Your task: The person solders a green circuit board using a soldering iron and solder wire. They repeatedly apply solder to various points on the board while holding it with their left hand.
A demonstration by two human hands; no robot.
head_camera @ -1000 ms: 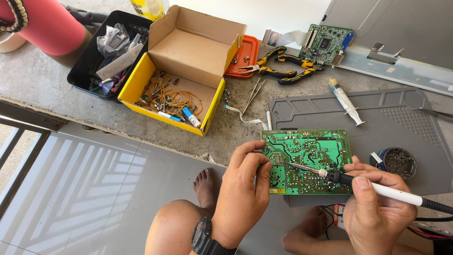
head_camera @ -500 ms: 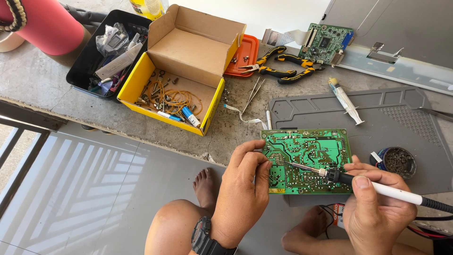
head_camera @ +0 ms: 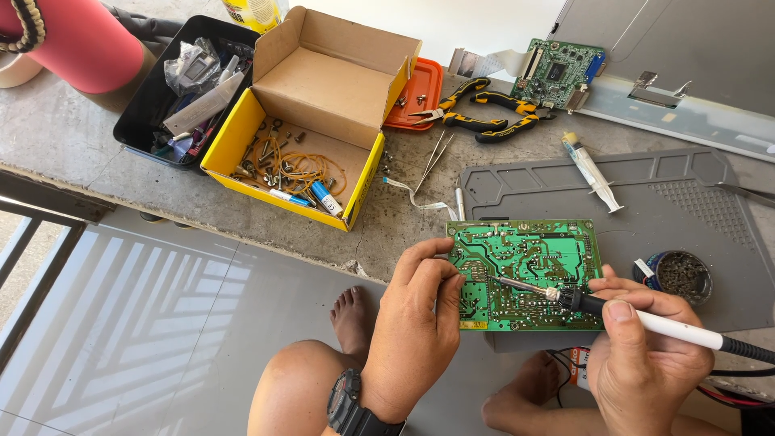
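Observation:
A green circuit board (head_camera: 533, 262) lies solder side up on the near edge of a grey work mat (head_camera: 686, 210). My left hand (head_camera: 416, 323) rests at the board's left edge, thumb and fingers pinched together there; whether it holds something thin I cannot tell. My right hand (head_camera: 646, 355) grips a white-handled soldering iron (head_camera: 613, 311), whose tip touches the board's left middle.
A yellow cardboard box (head_camera: 323, 121) with screws and wires, a black bin (head_camera: 173, 89), an orange tray (head_camera: 420, 93), pliers (head_camera: 484, 109), tweezers (head_camera: 432, 161), a syringe (head_camera: 593, 171), a small round tin (head_camera: 682, 274) and a second circuit board (head_camera: 565, 73) lie on the concrete bench.

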